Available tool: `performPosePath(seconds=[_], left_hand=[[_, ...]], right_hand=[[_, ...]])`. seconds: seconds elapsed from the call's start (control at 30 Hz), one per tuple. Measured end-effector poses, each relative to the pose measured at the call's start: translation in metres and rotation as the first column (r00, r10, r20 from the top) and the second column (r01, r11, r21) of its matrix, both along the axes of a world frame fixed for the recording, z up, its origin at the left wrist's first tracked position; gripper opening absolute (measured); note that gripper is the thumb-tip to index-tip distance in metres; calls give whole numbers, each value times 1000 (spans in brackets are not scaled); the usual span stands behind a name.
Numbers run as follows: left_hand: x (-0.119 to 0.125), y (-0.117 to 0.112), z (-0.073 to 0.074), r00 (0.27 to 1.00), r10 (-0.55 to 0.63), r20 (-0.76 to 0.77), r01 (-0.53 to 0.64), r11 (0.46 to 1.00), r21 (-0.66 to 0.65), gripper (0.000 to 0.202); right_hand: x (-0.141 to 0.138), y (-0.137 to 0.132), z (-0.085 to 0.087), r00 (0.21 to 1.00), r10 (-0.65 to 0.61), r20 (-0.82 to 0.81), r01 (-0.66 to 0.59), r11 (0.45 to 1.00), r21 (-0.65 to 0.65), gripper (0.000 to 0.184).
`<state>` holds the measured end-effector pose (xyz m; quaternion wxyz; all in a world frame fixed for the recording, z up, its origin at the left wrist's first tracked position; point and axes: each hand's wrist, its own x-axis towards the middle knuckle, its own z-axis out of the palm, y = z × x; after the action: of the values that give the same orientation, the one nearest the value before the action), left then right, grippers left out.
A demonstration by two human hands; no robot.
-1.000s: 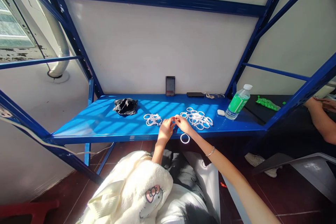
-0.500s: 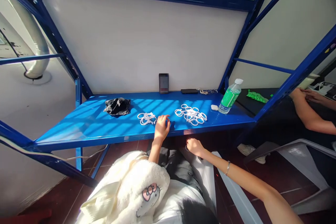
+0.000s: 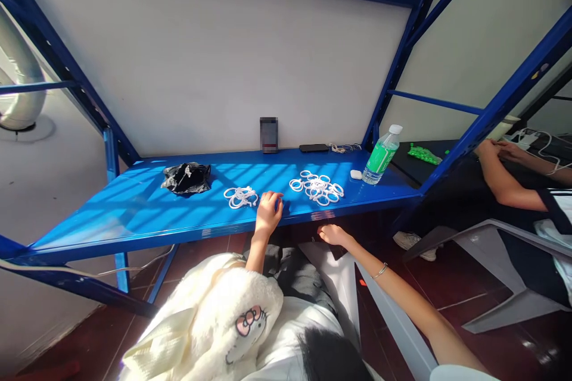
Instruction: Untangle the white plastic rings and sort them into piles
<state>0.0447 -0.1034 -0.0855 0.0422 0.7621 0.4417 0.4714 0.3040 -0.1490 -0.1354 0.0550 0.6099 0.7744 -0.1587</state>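
My left hand (image 3: 268,213) rests at the front edge of the blue table, fingers curved with a gap between thumb and fingertips; I see nothing held. Just left of it lies a small pile of white rings (image 3: 240,197). A larger pile of white rings (image 3: 318,188) is spread out to its right. My right hand (image 3: 333,234) hangs in front of and below the table edge, its fingers closed. Whatever they pinch is too small and shaded to make out.
A crumpled black plastic bag (image 3: 186,178) sits on the blue table (image 3: 134,208) at left. Behind stand a dark upright device (image 3: 269,136), a black phone (image 3: 313,147) and a cable (image 3: 344,147). A white case (image 3: 356,174) and water bottle (image 3: 381,156) are right. Another person's arm (image 3: 504,181) shows beyond.
The view has swung slightly to the right, so the table appears further left. Both hands keep nearly the same places. A thin ring visible at my right fingers earlier is no longer distinct.
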Motion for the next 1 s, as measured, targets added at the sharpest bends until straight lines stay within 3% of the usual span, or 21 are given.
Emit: performPosePath(seconds=[0.2, 0.37, 0.43, 0.5, 0.57, 0.6, 0.67, 0.73, 0.8, 0.93, 1.0], left_hand=[[1, -1, 0, 999, -17, -43, 16, 999, -29, 19], [4, -2, -1, 995, -47, -86, 46, 999, -12, 21], [5, -2, -3, 994, -45, -96, 44, 999, -12, 21], [5, -1, -5, 995, -41, -94, 40, 999, -17, 21], [4, 0, -7, 995, -39, -89, 38, 999, -21, 20], [4, 1, -8, 995, -39, -87, 37, 999, -21, 20], [3, 3, -9, 996, -41, -79, 39, 999, -16, 19], [3, 4, -10, 997, -45, -68, 44, 999, -10, 19], [3, 5, -11, 997, -47, -63, 46, 999, -12, 19], [3, 6, -12, 997, -44, -59, 44, 999, -5, 18], [2, 6, -13, 998, -44, -51, 45, 999, 18, 18]], right_hand=[[-7, -4, 6, 998, 34, -57, -39, 996, -86, 31], [-21, -12, 26, 957, 194, -217, -219, 971, -99, 29], [-29, -17, 42, 887, 274, -372, -323, 943, -74, 28], [-39, -19, 62, 739, 311, -597, -398, 917, -15, 27], [-48, -15, 85, 603, 292, -742, -371, 926, 62, 27], [-52, -10, 96, 574, 292, -765, -316, 941, 122, 27], [-58, 5, 114, 629, 327, -705, -169, 943, 287, 25], [-61, 27, 125, 816, 302, -492, -47, 884, 464, 21], [-64, 48, 127, 953, 178, -243, -19, 841, 540, 17], [-69, 73, 113, 986, 122, -116, -38, 835, 549, 4], [-70, 76, 104, 986, 130, -103, -48, 819, 572, 9]])
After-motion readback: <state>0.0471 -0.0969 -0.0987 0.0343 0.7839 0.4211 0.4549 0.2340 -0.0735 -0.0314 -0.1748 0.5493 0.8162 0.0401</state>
